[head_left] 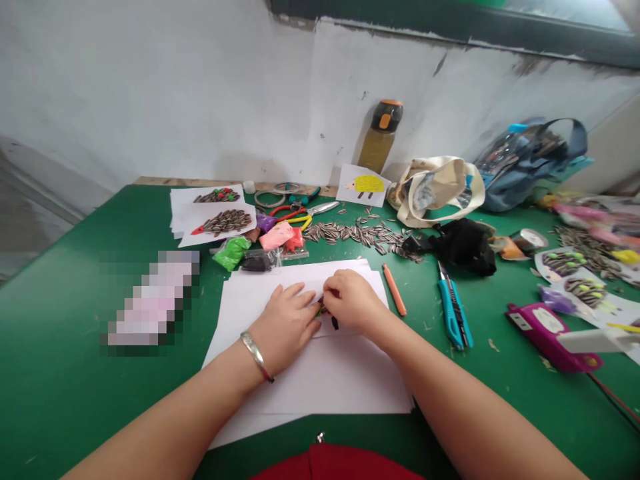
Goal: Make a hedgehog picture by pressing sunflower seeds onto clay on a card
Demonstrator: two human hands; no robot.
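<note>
My left hand [285,323] lies with its fingers stretched out on a stack of white paper [320,390]. Close beside it, my right hand [354,301] is closed in a pinch over the sheet; its fingers hide whatever is between them. A small dark piece [335,324] shows on the paper below the right fingers, and a bit of brown appears between the two hands. An orange marker-like stick [395,291] lies to the right of the paper. Beyond the paper are bags of green clay [231,254], black clay [261,260] and pink clay [277,235].
Loose sunflower seeds [357,233] are scattered behind the paper, near scissors [323,208]. Finished seed hedgehogs [227,222] lie back left; a drawn yellow hedgehog card [363,187] leans by a bottle [380,137]. Rightward are a blue utility knife [454,310] and a magenta glue gun [547,337].
</note>
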